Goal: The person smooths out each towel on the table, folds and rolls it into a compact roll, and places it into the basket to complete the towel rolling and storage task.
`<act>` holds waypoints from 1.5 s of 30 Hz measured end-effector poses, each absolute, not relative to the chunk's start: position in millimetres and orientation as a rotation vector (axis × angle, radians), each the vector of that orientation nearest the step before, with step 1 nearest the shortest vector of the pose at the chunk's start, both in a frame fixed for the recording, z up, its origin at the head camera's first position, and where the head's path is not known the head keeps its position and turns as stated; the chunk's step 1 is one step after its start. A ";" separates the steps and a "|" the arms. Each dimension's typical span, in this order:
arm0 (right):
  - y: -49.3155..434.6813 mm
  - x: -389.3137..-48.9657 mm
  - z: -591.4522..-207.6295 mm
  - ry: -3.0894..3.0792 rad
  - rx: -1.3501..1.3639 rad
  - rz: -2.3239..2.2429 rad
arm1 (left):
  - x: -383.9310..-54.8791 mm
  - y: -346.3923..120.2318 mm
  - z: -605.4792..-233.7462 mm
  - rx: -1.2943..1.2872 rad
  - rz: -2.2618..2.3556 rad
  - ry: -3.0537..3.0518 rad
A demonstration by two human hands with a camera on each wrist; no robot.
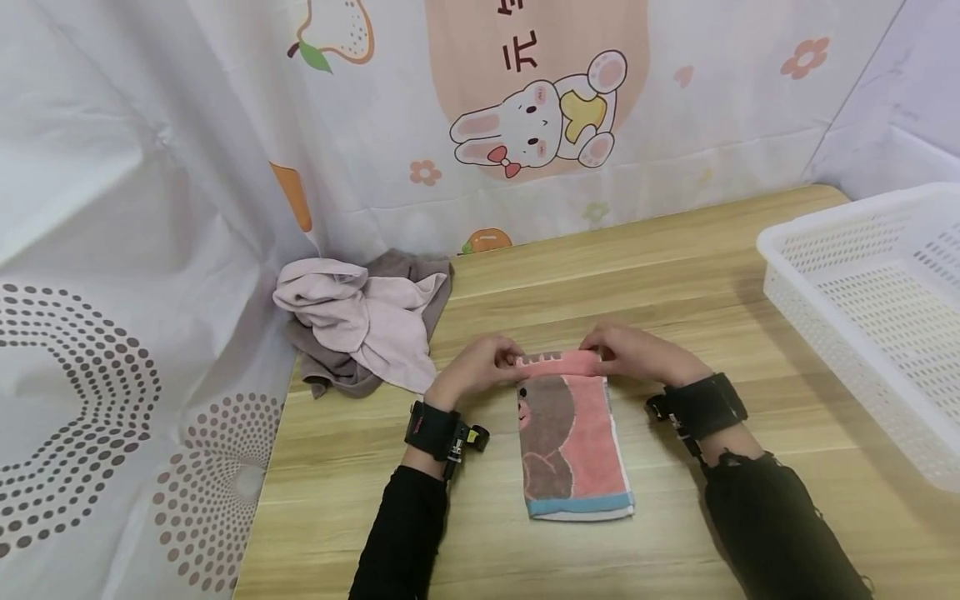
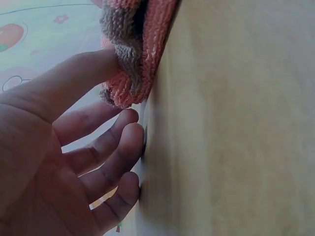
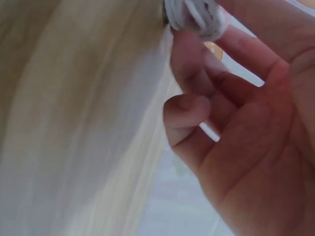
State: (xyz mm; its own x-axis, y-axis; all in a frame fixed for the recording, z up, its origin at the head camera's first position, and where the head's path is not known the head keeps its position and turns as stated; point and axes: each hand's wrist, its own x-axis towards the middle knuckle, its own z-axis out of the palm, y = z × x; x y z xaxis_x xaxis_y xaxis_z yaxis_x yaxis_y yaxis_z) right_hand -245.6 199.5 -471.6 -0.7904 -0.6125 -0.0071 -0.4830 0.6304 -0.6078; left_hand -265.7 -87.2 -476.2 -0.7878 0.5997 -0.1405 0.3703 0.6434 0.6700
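A pink towel (image 1: pixel 596 442) with a brown animal figure and a blue band lies folded lengthwise on the table. Its far end is turned over into a narrow roll. At the left corner of that roll, my left hand (image 1: pixel 480 364) pinches the cloth between thumb and forefinger; the left wrist view shows the looped terry edge (image 2: pixel 129 73) there, with the other fingers loosely bent below. My right hand (image 1: pixel 637 354) pinches the opposite corner. In the right wrist view, the towel's white rolled edge (image 3: pixel 197 17) sits between thumb and fingers.
A crumpled heap of cloths, a pale pink one (image 1: pixel 390 325) over a grey-brown one (image 1: pixel 345 379), lies at the back left of the wooden table (image 1: pixel 697 275). To the right stands a white perforated basket (image 1: pixel 817 333). A printed curtain (image 1: pixel 390 100) hangs behind the table.
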 end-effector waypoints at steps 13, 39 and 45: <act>193.5 -243.5 -469.9 2.710 -0.890 -0.954 | -266.7 -82.7 -476.4 0.833 0.889 2.584; 195.8 -246.7 -473.1 2.610 -1.026 -1.080 | -263.7 -84.7 -464.5 0.975 0.811 2.543; 201.7 -247.0 -472.0 2.515 -1.043 -1.100 | -257.4 -90.5 -451.6 0.973 0.726 2.502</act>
